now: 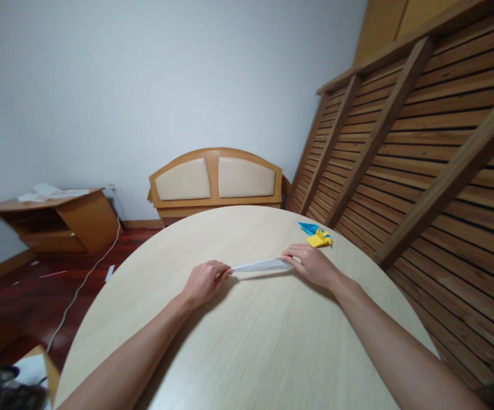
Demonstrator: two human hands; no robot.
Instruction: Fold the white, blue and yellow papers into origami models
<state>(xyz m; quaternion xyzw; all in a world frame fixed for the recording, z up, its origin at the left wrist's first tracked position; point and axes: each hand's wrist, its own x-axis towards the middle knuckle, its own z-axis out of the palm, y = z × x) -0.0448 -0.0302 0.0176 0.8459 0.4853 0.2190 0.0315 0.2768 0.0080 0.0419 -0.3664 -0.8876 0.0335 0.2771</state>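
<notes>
Between my two hands stretches a narrow, pointed piece of folded white paper (259, 266), just above the round table (247, 341). My left hand (206, 283) pinches its thin tip at the left. At the wider right end, my right hand (311, 263) grips the paper between thumb and fingers. Just beyond my right hand lie a yellow folded paper figure (319, 238) and a blue folded paper piece (308, 228), touching or overlapping. The parts of the white paper under my fingers are hidden.
A padded headboard (214, 202) stands behind the table. On the right leans a large slatted wooden frame (404, 142), close to the table edge. A low cabinet (89, 219) with papers on top is at the left, and a white cable (85, 283) crosses the floor.
</notes>
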